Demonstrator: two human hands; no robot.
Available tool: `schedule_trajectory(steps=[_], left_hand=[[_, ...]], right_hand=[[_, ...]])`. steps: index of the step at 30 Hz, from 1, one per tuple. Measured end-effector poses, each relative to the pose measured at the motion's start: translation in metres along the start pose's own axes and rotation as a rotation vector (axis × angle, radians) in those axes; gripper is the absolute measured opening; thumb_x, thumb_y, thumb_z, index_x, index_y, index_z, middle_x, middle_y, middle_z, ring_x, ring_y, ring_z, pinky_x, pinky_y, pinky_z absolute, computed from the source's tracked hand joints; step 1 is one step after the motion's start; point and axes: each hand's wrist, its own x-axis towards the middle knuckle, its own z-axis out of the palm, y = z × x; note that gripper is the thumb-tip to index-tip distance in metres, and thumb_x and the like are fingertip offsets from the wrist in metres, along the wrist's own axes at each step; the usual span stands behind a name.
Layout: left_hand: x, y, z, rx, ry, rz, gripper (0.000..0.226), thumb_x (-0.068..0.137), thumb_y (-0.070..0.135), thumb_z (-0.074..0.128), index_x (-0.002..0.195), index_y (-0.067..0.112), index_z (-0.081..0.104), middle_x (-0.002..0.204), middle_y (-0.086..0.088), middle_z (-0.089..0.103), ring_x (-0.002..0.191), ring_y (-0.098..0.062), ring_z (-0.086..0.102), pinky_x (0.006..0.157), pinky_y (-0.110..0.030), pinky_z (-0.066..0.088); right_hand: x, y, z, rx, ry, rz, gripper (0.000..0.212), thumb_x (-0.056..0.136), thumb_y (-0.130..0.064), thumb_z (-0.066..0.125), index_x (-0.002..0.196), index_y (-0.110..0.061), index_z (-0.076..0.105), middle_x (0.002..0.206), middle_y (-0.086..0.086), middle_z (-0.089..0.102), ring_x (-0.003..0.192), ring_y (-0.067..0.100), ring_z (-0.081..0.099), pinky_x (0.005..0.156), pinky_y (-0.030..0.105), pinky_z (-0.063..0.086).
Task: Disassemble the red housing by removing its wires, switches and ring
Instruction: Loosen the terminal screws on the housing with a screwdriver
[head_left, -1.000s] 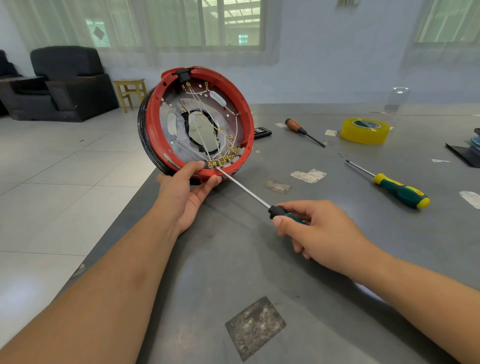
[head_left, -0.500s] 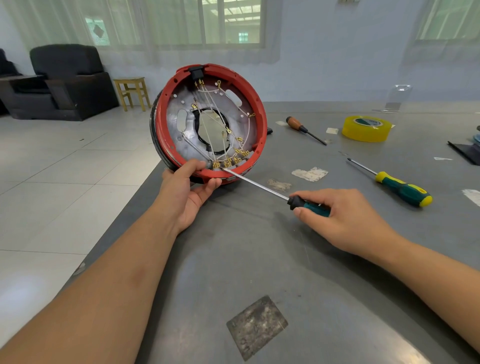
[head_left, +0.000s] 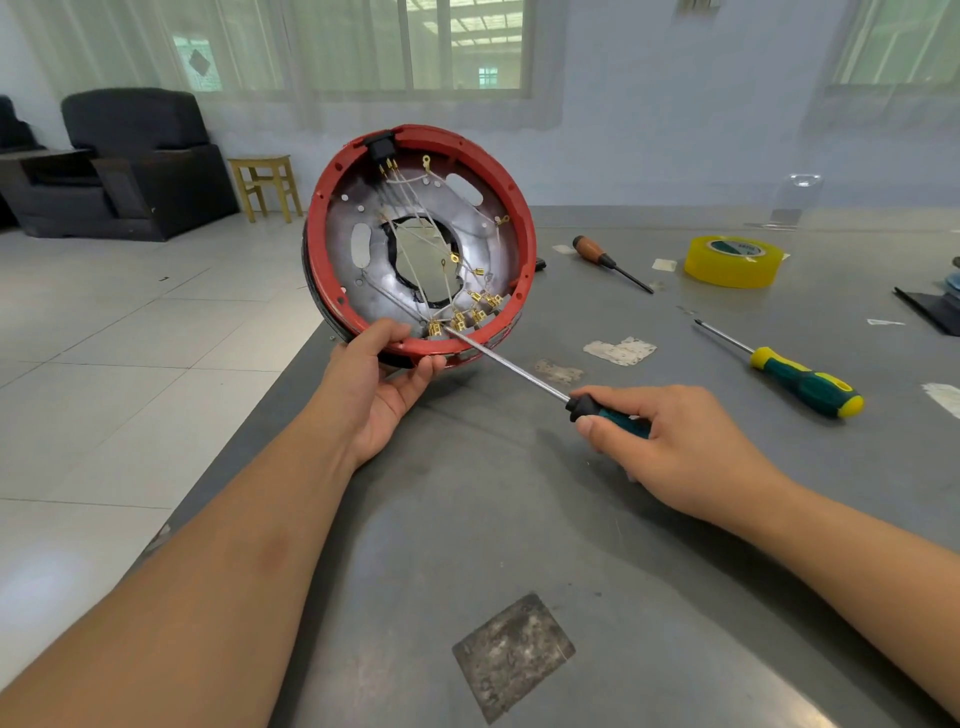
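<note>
The round red housing (head_left: 524, 223) stands on its edge at the table's left side, its open inside facing me. My left hand (head_left: 379, 384) grips its lower rim, thumb on the inside. White wires with brass terminals (head_left: 467, 312) cross a silver plate with a central hole; a black switch (head_left: 379, 145) sits at the top rim. My right hand (head_left: 670, 441) grips the green-black handle of a long screwdriver (head_left: 514, 371). Its tip reaches into the cluster of terminals at the lower rim.
On the grey table (head_left: 519, 519) lie a yellow-green screwdriver (head_left: 795, 376), a wooden-handled screwdriver (head_left: 608, 262), a yellow tape roll (head_left: 732, 260) and dark items at the right edge (head_left: 930, 309). The table's left edge drops to a tiled floor; an armchair and a stool stand beyond.
The housing has tilted more upright and shifted slightly right in my left hand. My right hand has drawn back and to the right along the table, with the screwdriver tip staying at the terminals.
</note>
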Motion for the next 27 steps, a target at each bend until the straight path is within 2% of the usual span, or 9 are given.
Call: schedule_trajectory(steps=[3, 7, 12, 18, 22, 25, 27], left_hand=[[0.000, 0.000, 0.001, 0.014, 0.006, 0.017, 0.031, 0.095, 0.006, 0.065, 0.119, 0.010, 0.046, 0.101, -0.025, 0.067, 0.065, -0.031, 0.073, 0.053, -0.021, 0.058], [0.000, 0.000, -0.001, -0.008, 0.014, -0.003, 0.027, 0.095, 0.007, 0.067, 0.116, 0.006, 0.049, 0.100, -0.024, 0.069, 0.067, -0.029, 0.074, 0.054, -0.021, 0.058], [0.002, -0.001, -0.001, -0.029, 0.029, 0.005, 0.033, 0.094, 0.006, 0.067, 0.122, 0.008, 0.049, 0.099, -0.024, 0.069, 0.067, -0.030, 0.075, 0.053, -0.022, 0.058], [0.003, -0.001, -0.002, -0.034, 0.024, 0.006, 0.041, 0.093, 0.006, 0.069, 0.127, 0.009, 0.046, 0.109, -0.027, 0.068, 0.069, -0.032, 0.075, 0.053, -0.022, 0.059], [0.004, -0.001, -0.002, -0.028, 0.022, 0.010, 0.047, 0.093, 0.006, 0.069, 0.134, 0.011, 0.047, 0.106, -0.027, 0.069, 0.068, -0.033, 0.075, 0.053, -0.023, 0.059], [0.004, -0.001, -0.002, -0.013, 0.015, 0.016, 0.050, 0.093, 0.005, 0.069, 0.137, 0.012, 0.048, 0.109, -0.028, 0.067, 0.070, -0.034, 0.075, 0.054, -0.024, 0.059], [0.004, -0.001, -0.002, -0.006, 0.011, 0.020, 0.045, 0.092, 0.005, 0.070, 0.130, 0.012, 0.047, 0.111, -0.028, 0.067, 0.069, -0.035, 0.074, 0.054, -0.024, 0.059]], right_hand=[[0.002, -0.005, 0.006, 0.010, 0.016, 0.024, 0.019, 0.098, -0.041, 0.060, 0.113, -0.051, 0.059, 0.078, -0.015, 0.068, 0.065, 0.012, 0.062, 0.069, 0.038, 0.057], [0.000, -0.002, 0.003, 0.018, 0.014, 0.067, 0.014, 0.098, -0.041, 0.061, 0.107, -0.045, 0.070, 0.074, -0.016, 0.067, 0.062, 0.012, 0.061, 0.068, 0.039, 0.057], [-0.002, -0.001, -0.003, 0.009, -0.002, 0.044, 0.028, 0.097, -0.038, 0.062, 0.107, -0.063, 0.056, 0.078, -0.020, 0.068, 0.062, 0.010, 0.061, 0.063, 0.037, 0.055], [-0.002, -0.002, -0.004, -0.025, 0.015, 0.025, 0.032, 0.095, -0.041, 0.062, 0.107, -0.069, 0.050, 0.095, -0.032, 0.066, 0.081, 0.004, 0.063, 0.064, 0.023, 0.051], [-0.002, -0.003, -0.005, -0.083, 0.044, -0.001, 0.032, 0.095, -0.043, 0.062, 0.109, -0.067, 0.046, 0.097, -0.019, 0.071, 0.082, 0.008, 0.064, 0.071, 0.036, 0.057], [-0.002, -0.004, -0.007, -0.109, 0.049, -0.012, 0.029, 0.093, -0.047, 0.058, 0.111, -0.066, 0.044, 0.103, -0.028, 0.065, 0.084, 0.007, 0.062, 0.069, 0.036, 0.057], [-0.003, -0.004, -0.007, -0.119, 0.051, -0.009, 0.031, 0.095, -0.042, 0.062, 0.113, -0.063, 0.048, 0.106, -0.030, 0.063, 0.085, 0.007, 0.063, 0.070, 0.037, 0.057]])
